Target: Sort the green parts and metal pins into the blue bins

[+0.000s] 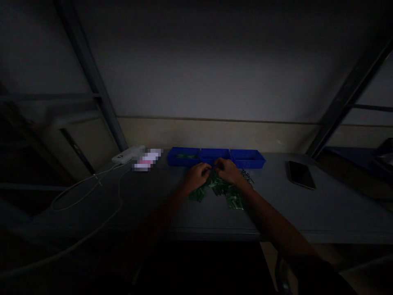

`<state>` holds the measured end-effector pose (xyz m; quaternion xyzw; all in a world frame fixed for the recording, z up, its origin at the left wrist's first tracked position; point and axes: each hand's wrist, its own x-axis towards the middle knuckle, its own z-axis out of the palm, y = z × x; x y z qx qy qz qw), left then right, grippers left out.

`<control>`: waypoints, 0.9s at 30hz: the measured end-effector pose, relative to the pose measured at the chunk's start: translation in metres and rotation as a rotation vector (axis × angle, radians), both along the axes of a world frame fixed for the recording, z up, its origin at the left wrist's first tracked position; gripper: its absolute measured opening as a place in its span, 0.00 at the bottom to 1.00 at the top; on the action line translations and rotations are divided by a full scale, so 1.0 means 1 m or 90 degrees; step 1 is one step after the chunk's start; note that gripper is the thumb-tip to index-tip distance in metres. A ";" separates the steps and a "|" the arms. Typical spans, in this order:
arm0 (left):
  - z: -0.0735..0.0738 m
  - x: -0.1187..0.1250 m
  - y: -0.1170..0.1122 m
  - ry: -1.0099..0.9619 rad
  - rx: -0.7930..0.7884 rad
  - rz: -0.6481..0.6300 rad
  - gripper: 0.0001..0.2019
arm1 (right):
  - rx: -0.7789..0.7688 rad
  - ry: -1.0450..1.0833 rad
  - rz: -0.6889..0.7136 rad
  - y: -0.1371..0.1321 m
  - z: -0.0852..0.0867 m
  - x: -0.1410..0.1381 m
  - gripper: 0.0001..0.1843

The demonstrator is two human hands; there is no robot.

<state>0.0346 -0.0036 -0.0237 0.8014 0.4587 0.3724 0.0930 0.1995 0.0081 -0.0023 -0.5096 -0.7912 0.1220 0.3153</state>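
- One white cable (55, 257) loops over the left end of the grey table (147, 209) and runs off past its front edge.
- Left upright (89, 69): a metal frame post, slanting, behind the table's left end.
- White device (127, 155): lies near the back left of the table, beside the cable.
- Pixelated item (147, 160): lies just right of the white device; its details are masked.
- Left blue bin (178, 162): first in a row of three along the back; green pieces lie inside.
- Left hand (198, 177): above the left part of the green pile; fingers curled, tips close to those of the other hand. Whether they pinch a piece cannot be told in the dim light.
- Green pile (219, 190): small green packets on the table in front of the bins, partly covered by both hands.
- Middle blue bin (205, 157): its front is partly hidden by the hands.
- Right hand (229, 171): above the pile; fingers bent inward. Their grip cannot be told.
- Metal pieces (247, 176): loose, just right of the right hand.
- Right blue bin (250, 164): last in the row.
- Dark phone (301, 175): flat, well apart from the pile.
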 end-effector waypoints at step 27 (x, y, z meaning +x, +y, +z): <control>0.017 -0.003 -0.003 -0.291 -0.228 -0.026 0.18 | -0.063 0.552 0.044 -0.003 -0.002 -0.017 0.20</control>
